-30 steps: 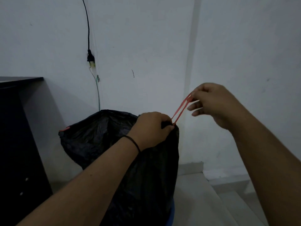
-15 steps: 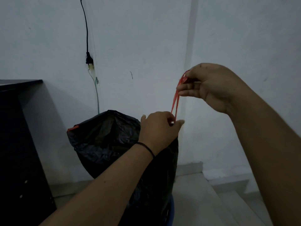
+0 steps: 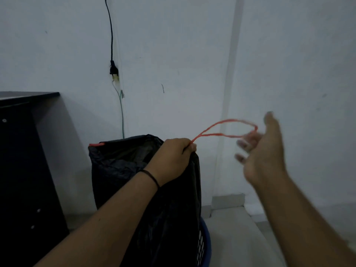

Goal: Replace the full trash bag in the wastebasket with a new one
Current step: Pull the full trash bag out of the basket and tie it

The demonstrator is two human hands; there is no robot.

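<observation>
At bag rim, left hand grips drawstring; right hand blurred — fingers spread.

Floor: a pale floor is meeting the white wall at a low skirting.
Wastebasket: a blue mesh wastebasket is standing on the floor, near the wall.
Cabinet: a dark cabinet is standing at the left, against the wall.

There is one view only, from a wide-angle camera worn on the person's head, facing forward and slightly down toward a pale wall corner. It sits close above both forearms, with the black trash bag near, low in the middle of the frame.
</observation>
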